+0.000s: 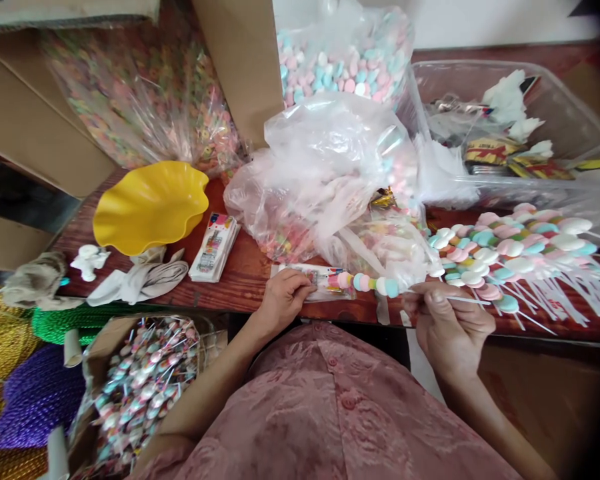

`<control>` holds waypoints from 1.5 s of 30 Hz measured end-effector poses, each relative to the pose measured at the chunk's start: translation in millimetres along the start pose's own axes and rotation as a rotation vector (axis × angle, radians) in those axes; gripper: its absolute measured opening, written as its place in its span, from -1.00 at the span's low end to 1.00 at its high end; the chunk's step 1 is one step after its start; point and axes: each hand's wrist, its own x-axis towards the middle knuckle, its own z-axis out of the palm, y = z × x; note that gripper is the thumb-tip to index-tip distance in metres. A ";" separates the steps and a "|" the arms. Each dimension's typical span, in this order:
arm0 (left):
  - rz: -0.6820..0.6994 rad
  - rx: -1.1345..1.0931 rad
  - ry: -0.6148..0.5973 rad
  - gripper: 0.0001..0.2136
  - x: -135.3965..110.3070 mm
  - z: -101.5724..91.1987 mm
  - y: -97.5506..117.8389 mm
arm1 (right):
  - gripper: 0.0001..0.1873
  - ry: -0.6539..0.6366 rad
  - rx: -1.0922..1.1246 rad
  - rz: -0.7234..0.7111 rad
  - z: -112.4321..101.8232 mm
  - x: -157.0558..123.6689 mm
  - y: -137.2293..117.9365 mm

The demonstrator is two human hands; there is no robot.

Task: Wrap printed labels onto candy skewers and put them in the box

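My right hand (pixel 450 327) is closed around the white stick of a candy skewer (pixel 367 283), which points left and carries pink, yellow, white and blue pieces. The skewer's left end overlaps a clear printed plastic bag (pixel 325 293) lying at the table's front edge; whether it is inside the bag I cannot tell. With fingers pinched together, my left hand (pixel 285 293) grips the left part of that bag. Just left of it lies a stack of printed bags (pixel 214 248). Several finished-looking candy skewers (pixel 510 247) are piled beyond my right hand, their white sticks toward the right.
A yellow wavy bowl (pixel 150 207) and a knotted pale cloth (pixel 140 280) are at the left. Clear bags of candy (pixel 330 167) crowd the back, beside a clear plastic bin (pixel 510 67). Below the table's left side stands a box of wrapped skewers (pixel 145 387), near purple cord (pixel 40 393).
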 end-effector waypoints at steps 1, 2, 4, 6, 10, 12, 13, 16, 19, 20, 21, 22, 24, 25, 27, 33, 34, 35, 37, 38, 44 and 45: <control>0.004 0.002 0.001 -0.88 -0.4 0.1 -0.2 | -0.90 -0.005 0.002 0.023 0.0 -1.2 0.9; 0.010 0.008 -0.003 -0.88 -0.9 0.2 -0.5 | -0.89 -0.015 0.008 0.047 0.1 -2.0 1.7; 0.028 0.028 -0.016 -0.88 -1.8 0.4 -1.0 | -0.87 -0.036 0.029 0.093 1.2 -3.3 3.4; 0.066 0.045 -0.032 -0.87 -2.6 0.6 -1.6 | -0.85 -0.048 0.061 0.142 3.9 -5.1 6.4; 0.177 0.065 -0.043 -0.87 -3.3 0.9 -3.2 | -0.83 -0.099 0.113 0.284 11.3 -10.2 15.6; 0.215 0.069 -0.035 -0.87 -3.2 0.6 -4.1 | -0.80 -0.114 0.139 0.346 13.6 -10.6 19.0; 0.229 0.066 -0.028 -0.87 -3.2 0.3 -4.5 | -0.79 -0.116 0.156 0.374 13.9 -9.8 19.8; 0.250 0.046 -0.012 -0.88 -3.2 -1.2 -5.4 | -0.79 -0.127 0.232 0.439 11.5 -5.0 19.3; 0.254 0.033 -0.021 -0.88 -4.2 -3.1 -5.4 | -0.80 -0.132 0.270 0.440 7.6 -1.6 17.2; 0.256 0.025 -0.029 -0.88 -4.7 -3.6 -4.9 | -0.81 -0.142 0.261 0.434 6.7 -1.7 16.7; 0.257 0.014 -0.039 -0.88 -5.2 -4.0 -4.1 | -0.81 -0.152 0.247 0.427 6.3 -2.3 16.4; 0.253 -0.001 -0.048 -0.88 -5.6 -4.4 -2.9 | -0.81 -0.163 0.236 0.419 6.2 -3.3 16.3; 0.231 -0.030 -0.072 -0.91 -5.4 -4.8 0.3 | -0.81 -0.176 0.231 0.400 7.3 -5.8 16.2; 0.217 -0.035 -0.084 -0.87 -4.6 -4.7 1.9 | -0.81 -0.180 0.236 0.391 8.3 -6.9 16.2; 0.198 -0.003 -0.116 -0.65 -1.3 -3.9 4.1 | -0.82 -0.192 0.256 0.377 11.2 -8.3 15.9; 0.245 0.250 -0.245 -0.75 13.5 0.2 3.1 | -0.83 -0.264 0.301 0.329 19.8 -10.0 14.7; 0.225 0.282 -0.274 -0.78 15.2 -0.2 4.5 | -0.84 -0.274 0.293 0.306 19.9 -10.5 15.5; 0.197 0.314 -0.305 -0.78 16.5 -0.8 6.9 | -0.84 -0.283 0.273 0.277 19.6 -11.1 16.7; 0.140 0.368 -0.361 -0.76 18.4 -2.3 14.4 | -0.87 -0.311 0.199 0.208 18.7 -12.8 20.4; 0.116 0.387 -0.384 -0.76 19.1 -2.6 19.1 | -0.88 -0.334 0.153 0.175 18.9 -13.7 22.4; 0.017 0.336 -0.455 -0.75 22.5 2.6 45.1 | -0.83 -0.522 0.002 0.063 38.3 -16.3 28.2; -0.010 0.318 -0.450 -0.76 23.0 3.3 48.4 | -0.82 -0.533 -0.012 0.035 42.6 -15.4 27.8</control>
